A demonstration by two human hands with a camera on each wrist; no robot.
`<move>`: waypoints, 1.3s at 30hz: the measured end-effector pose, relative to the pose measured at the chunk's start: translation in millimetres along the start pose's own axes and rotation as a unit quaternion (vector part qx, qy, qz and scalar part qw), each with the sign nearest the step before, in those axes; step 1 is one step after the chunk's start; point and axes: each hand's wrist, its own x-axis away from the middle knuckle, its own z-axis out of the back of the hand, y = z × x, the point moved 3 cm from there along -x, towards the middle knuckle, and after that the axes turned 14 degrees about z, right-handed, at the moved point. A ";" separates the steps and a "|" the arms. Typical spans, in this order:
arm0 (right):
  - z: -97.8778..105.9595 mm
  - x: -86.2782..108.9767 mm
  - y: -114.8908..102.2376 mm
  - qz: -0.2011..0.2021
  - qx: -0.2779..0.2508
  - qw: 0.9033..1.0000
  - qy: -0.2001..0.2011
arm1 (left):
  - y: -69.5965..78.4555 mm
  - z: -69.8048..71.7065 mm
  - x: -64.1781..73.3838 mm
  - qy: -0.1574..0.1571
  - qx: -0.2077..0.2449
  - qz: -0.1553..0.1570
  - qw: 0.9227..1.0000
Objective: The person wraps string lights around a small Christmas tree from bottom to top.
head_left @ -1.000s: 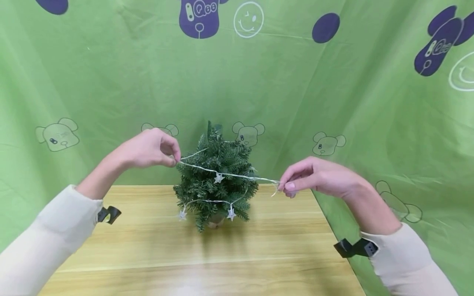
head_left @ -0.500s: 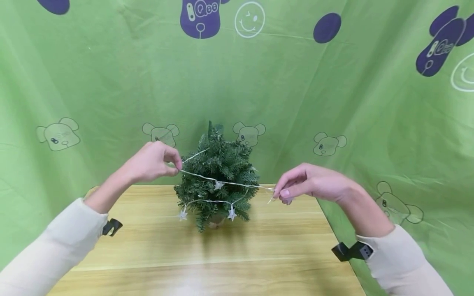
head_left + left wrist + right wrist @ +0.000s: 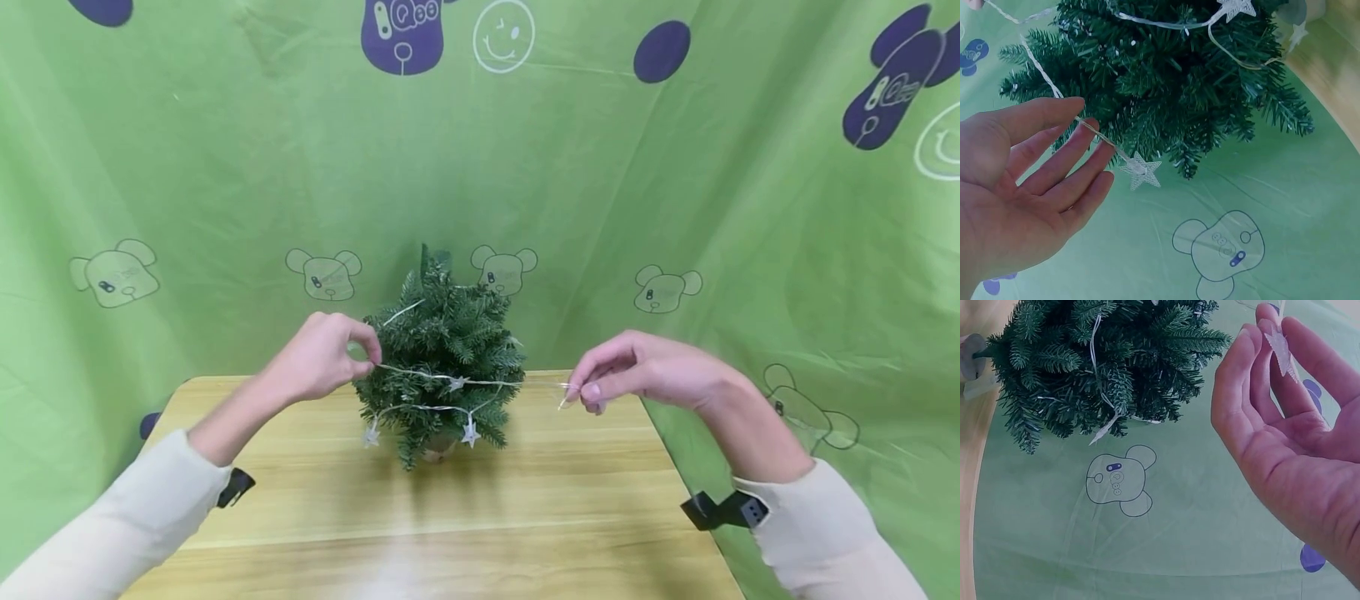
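A small artificial Christmas tree (image 3: 450, 342) stands on the wooden table (image 3: 420, 533). My left hand (image 3: 326, 354) pinches a thin star string light (image 3: 420, 374) at the tree's left side. In the left wrist view a clear plastic star (image 3: 1141, 170) hangs just past its fingertips. Off the tree's right side, my right hand (image 3: 645, 371) pinches the other end of this stretch, with a star (image 3: 1280, 350) among its fingers in the right wrist view. The strand runs nearly level across the front of the tree, one star (image 3: 457, 383) at its middle. A lower strand with two stars (image 3: 470, 432) lies on the branches.
A green cloth backdrop (image 3: 570, 167) with printed bear heads and purple shapes hangs behind and beside the table. The tree's base (image 3: 439, 450) shows under the lowest branches. A dark strap piece (image 3: 723, 510) sits at the right cuff.
My left hand has moved down and to the right, closer to the tree, lowering the strand in front of it. My right hand is slightly lower than a second ago, still pinching.
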 end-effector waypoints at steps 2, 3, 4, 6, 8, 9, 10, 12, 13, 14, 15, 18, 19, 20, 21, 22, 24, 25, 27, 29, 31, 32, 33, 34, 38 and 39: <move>-0.3 0.6 -0.8 0.006 -0.001 1.000 -0.010 | 1.7 -2.3 0.8 -0.008 -0.002 0.004 1.000; -0.3 0.8 -1.4 0.012 0.001 1.000 -0.016 | 2.5 -3.1 1.2 -0.011 -0.003 0.006 1.000; -0.4 1.2 -2.0 0.014 0.001 1.000 -0.018 | 3.5 -3.8 1.6 -0.013 -0.005 0.007 1.000; -0.3 2.2 -3.3 0.016 0.001 1.000 -0.021 | 5.1 -5.1 2.3 -0.017 -0.006 0.010 1.000; 0.1 3.7 -4.4 0.017 0.002 1.000 -0.022 | 6.4 -5.8 2.8 -0.019 -0.003 0.010 1.000; 0.4 4.5 -4.7 0.015 0.003 1.000 -0.021 | 7.0 -5.9 2.9 -0.018 0.000 0.011 1.000; 0.8 5.4 -4.8 0.009 0.004 1.000 -0.018 | 7.7 -5.7 3.0 -0.016 0.003 0.011 1.000; 2.0 7.2 -4.4 -0.001 0.006 1.000 -0.010 | 8.7 -4.9 2.6 -0.011 0.008 0.013 1.000; 2.7 8.2 -4.0 -0.007 0.006 1.000 -0.004 | 9.3 -4.4 2.4 -0.007 0.010 0.012 1.000; 3.5 9.1 -3.4 -0.014 0.008 1.000 0.003 | 9.8 -3.9 2.1 -0.003 0.010 0.013 1.000; 4.3 10.1 -2.7 -0.023 0.008 1.000 0.011 | 10.5 -3.3 1.9 0.003 0.011 0.012 1.000; 6.3 12.5 -1.0 -0.032 0.006 0.999 0.023 | 12.0 -1.7 1.1 0.020 0.024 0.013 0.999; 6.9 13.1 -0.6 -0.032 0.006 0.999 0.026 | 12.2 -0.9 0.7 0.028 0.032 0.015 0.999; 7.5 13.8 -0.5 -0.035 0.006 0.999 0.030 | 12.2 0.0 0.0 0.037 0.042 0.017 0.998; 8.0 14.3 -0.6 -0.034 0.004 0.999 0.033 | 12.1 1.0 -0.6 0.045 0.055 0.021 0.997; 8.5 14.9 -0.6 -0.030 0.002 0.999 0.035 | 12.2 2.1 -1.2 0.053 0.067 0.025 0.996; 10.1 16.0 -0.3 -0.028 0.001 0.999 0.043 | 12.6 4.1 -2.4 0.063 0.086 0.031 0.994; 11.1 16.6 -0.1 -0.029 -0.001 0.998 0.048 | 13.0 4.6 -2.8 0.065 0.095 0.034 0.993; 13.0 17.9 0.6 -0.031 -0.005 0.998 0.058 | 15.1 5.1 -3.4 0.062 0.106 0.037 0.992; 15.3 19.0 1.7 -0.036 -0.009 0.997 0.071 | 18.1 4.6 -4.3 0.056 0.111 0.035 0.992; 17.2 19.7 2.7 -0.042 -0.015 0.996 0.084 | 21.0 3.9 -5.5 0.053 0.110 0.030 0.992; 18.0 19.9 3.4 -0.045 -0.019 0.995 0.090 | 22.3 3.6 -6.2 0.051 0.108 0.027 0.993; 18.9 20.0 4.2 -0.048 -0.023 0.994 0.096 | 23.1 3.2 -7.1 0.050 0.106 0.025 0.993; 20.0 20.0 5.2 -0.050 -0.026 0.993 0.101 | 23.6 2.9 -7.8 0.051 0.105 0.024 0.993; 24.1 22.2 9.9 -0.064 -0.032 0.990 0.117 | 23.7 1.4 -10.4 0.049 0.101 0.023 0.993; 25.1 23.1 11.0 -0.067 -0.033 0.990 0.120 | 23.5 1.1 -10.8 0.048 0.101 0.024 0.993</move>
